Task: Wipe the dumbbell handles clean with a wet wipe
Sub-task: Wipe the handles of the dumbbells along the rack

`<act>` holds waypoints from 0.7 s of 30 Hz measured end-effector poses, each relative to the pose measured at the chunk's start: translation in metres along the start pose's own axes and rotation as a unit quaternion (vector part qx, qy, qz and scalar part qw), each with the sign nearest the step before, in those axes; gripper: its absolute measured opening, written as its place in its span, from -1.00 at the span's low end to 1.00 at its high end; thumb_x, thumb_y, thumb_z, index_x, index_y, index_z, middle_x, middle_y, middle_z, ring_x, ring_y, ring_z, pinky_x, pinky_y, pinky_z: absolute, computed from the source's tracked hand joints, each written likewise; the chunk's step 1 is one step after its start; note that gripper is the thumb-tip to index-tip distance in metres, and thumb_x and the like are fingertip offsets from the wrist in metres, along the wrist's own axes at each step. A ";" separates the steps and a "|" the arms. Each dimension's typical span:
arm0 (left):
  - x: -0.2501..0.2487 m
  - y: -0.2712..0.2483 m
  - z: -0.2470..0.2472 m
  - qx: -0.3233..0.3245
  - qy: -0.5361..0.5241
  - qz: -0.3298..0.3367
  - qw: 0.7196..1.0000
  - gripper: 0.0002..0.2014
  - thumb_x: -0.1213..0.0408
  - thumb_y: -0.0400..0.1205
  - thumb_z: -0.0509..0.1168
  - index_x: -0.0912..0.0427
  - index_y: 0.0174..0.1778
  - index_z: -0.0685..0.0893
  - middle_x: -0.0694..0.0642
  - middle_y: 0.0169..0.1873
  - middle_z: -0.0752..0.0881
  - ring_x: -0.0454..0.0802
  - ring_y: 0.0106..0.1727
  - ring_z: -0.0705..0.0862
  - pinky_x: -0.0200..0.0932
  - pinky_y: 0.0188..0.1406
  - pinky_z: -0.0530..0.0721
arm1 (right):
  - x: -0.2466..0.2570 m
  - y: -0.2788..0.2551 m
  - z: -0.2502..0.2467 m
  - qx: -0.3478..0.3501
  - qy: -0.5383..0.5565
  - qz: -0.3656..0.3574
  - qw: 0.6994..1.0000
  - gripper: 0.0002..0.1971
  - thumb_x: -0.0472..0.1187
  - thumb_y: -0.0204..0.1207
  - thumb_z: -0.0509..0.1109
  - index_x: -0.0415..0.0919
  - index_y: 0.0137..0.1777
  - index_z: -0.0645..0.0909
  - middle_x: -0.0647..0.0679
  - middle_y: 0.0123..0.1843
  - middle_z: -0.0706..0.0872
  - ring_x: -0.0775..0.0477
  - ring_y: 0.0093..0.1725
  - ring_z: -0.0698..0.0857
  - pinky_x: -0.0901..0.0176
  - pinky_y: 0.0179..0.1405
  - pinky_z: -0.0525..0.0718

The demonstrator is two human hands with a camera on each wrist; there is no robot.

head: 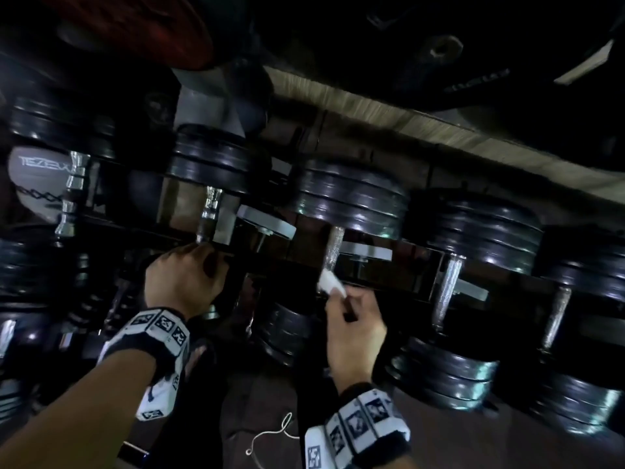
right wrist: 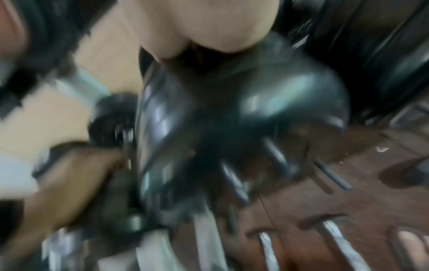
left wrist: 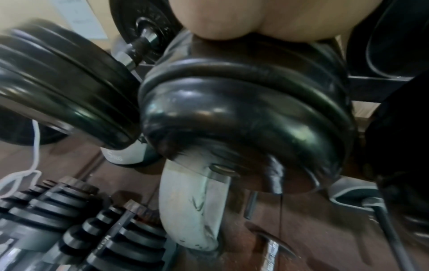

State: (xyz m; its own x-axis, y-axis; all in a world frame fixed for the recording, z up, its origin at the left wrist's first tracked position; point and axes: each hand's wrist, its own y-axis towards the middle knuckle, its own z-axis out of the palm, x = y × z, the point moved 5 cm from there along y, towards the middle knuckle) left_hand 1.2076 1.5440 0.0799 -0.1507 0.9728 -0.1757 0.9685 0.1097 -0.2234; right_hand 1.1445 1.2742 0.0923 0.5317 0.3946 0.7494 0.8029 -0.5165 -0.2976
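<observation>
Middle of the head view: two hands reach into a dark rack (head: 382,275) full of dumbbells.
Hands: two. Each wrist wears one band with black and white squares.
Right hand (head: 355,328): low and right of the middle. Its fingers are pinched together on a small white wet wipe (head: 330,282).
Wet wipe: one. It touches the low end of a bumpy silver handle (head: 333,248) in the middle of the frame.
Left hand (head: 181,280): left of the middle. Its fingers are curled round the low end of a shiny silver handle (head: 210,211).
Dumbbells: about five silver handles show in the row across the head view, each with black round weights at its ends. More dumbbells lie in the low left of the left wrist view.
Big black plates (head: 439,52): at least two, along the top of the frame.
White cord (head: 270,434): one, on the brown floor at the bottom.
Hard to see: the head view is very dark. The left edge and the right edge cut off some weights, so the count is not sure. The right wrist view is all blurry. Both wrist views show only the heel of the hand at the top and a big black weight (left wrist: 243,113), so the fingers are hidden there.
</observation>
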 end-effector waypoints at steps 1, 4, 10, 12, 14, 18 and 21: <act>0.000 0.000 0.001 0.002 0.003 -0.002 1.000 -0.64 -0.04 0.47 0.21 0.16 -0.28 0.75 0.24 -0.32 0.76 0.35 -0.37 0.72 -0.01 -0.44 0.61 | -0.004 0.010 -0.007 0.007 0.032 0.008 0.999 -0.90 -0.21 0.55 0.53 0.00 -0.06 0.67 0.15 -0.24 0.81 0.19 -0.21 0.77 0.21 -0.20 0.68; 0.000 0.000 0.001 -0.002 0.006 -0.002 1.000 -0.65 -0.04 0.49 0.20 0.16 -0.26 0.75 0.24 -0.31 0.76 0.36 -0.34 0.72 0.00 -0.43 0.60 | -0.019 0.048 -0.018 0.093 -0.031 0.022 0.995 -0.86 -0.25 0.58 0.50 -0.07 0.09 0.78 0.06 -0.11 0.83 0.17 -0.16 0.76 0.36 -0.09 0.64; 0.003 -0.002 0.002 -0.019 -0.008 0.000 1.000 -0.71 0.04 0.48 0.24 0.17 -0.26 0.73 0.24 -0.37 0.73 0.36 -0.35 0.70 -0.01 -0.42 0.55 | -0.046 0.097 0.019 0.299 -0.167 0.014 0.940 -0.93 -0.22 0.54 0.54 -0.21 -0.09 0.82 -0.07 -0.09 0.84 -0.01 -0.03 0.76 0.10 0.08 0.64; 0.004 -0.003 0.001 -0.028 -0.015 0.002 0.999 -0.73 0.06 0.48 0.24 0.18 -0.27 0.73 0.23 -0.39 0.72 0.34 -0.37 0.69 -0.08 -0.42 0.46 | -0.040 0.096 0.036 0.353 -0.178 -0.005 0.919 -0.78 -0.28 0.56 0.51 -0.17 -0.33 0.68 0.01 -0.30 0.69 0.09 -0.21 0.63 0.17 -0.11 0.55; 0.005 -0.002 0.001 -0.036 -0.022 0.004 0.999 -0.75 0.08 0.48 0.24 0.18 -0.28 0.72 0.21 -0.41 0.71 0.32 -0.39 0.68 -0.12 -0.41 0.40 | -0.036 0.092 0.044 0.386 -0.196 -0.026 0.901 -0.78 -0.32 0.59 0.47 -0.35 -0.30 0.68 -0.06 -0.30 0.61 0.06 -0.22 0.56 0.23 -0.17 0.46; 0.006 -0.003 0.001 -0.041 -0.030 0.009 0.999 -0.75 0.09 0.46 0.26 0.19 -0.31 0.71 0.21 -0.44 0.69 0.31 -0.42 0.67 -0.14 -0.41 0.38 | -0.029 0.087 0.036 0.408 -0.173 -0.071 0.894 -0.89 -0.32 0.59 0.49 -0.39 -0.11 0.76 -0.06 -0.17 0.74 0.04 -0.09 0.65 0.25 0.05 0.53; 0.006 -0.002 0.003 -0.040 -0.030 0.013 0.999 -0.75 0.07 0.43 0.26 0.19 -0.30 0.71 0.22 -0.44 0.69 0.31 -0.41 0.67 -0.15 -0.40 0.36 | -0.024 0.084 0.023 0.415 -0.156 -0.077 0.893 -0.90 -0.23 0.58 0.53 -0.26 -0.07 0.81 0.05 -0.10 0.82 0.05 0.02 0.75 0.08 0.27 0.60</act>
State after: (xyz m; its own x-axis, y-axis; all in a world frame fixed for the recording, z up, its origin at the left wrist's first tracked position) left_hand 1.2039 1.5492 0.0769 -0.1352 0.9617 -0.2386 0.9845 0.1033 -0.1416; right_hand 1.2055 1.2388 0.0360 0.3431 0.6714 0.6569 0.7275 0.2525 -0.6380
